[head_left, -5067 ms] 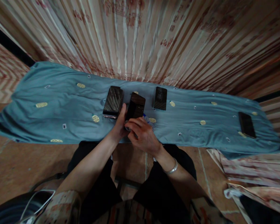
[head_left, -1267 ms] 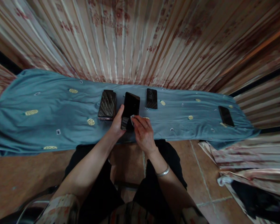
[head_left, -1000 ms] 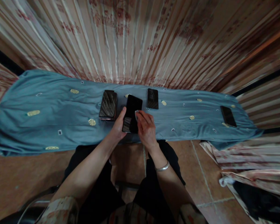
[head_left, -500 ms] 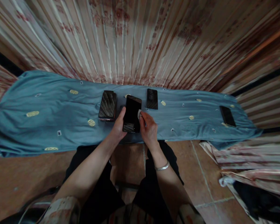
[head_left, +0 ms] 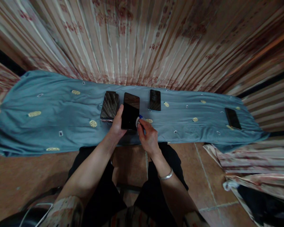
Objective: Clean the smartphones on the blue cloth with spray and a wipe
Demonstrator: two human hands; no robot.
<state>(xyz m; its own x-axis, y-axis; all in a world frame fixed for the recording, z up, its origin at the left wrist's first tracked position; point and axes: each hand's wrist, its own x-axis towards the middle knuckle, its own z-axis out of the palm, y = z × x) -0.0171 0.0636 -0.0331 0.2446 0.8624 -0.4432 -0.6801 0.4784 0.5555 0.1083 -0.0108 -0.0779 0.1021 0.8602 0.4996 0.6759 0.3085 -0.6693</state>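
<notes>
While gripped, phone (head_left: 130, 111) against small wipe (head_left: 138, 120).

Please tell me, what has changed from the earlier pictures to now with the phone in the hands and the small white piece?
The right hand slid its small white wipe from the screen's lower part to the right edge of the held phone. The left hand kept its grip on that phone and raised it a little. The three other phones stayed on the blue cloth.
</notes>
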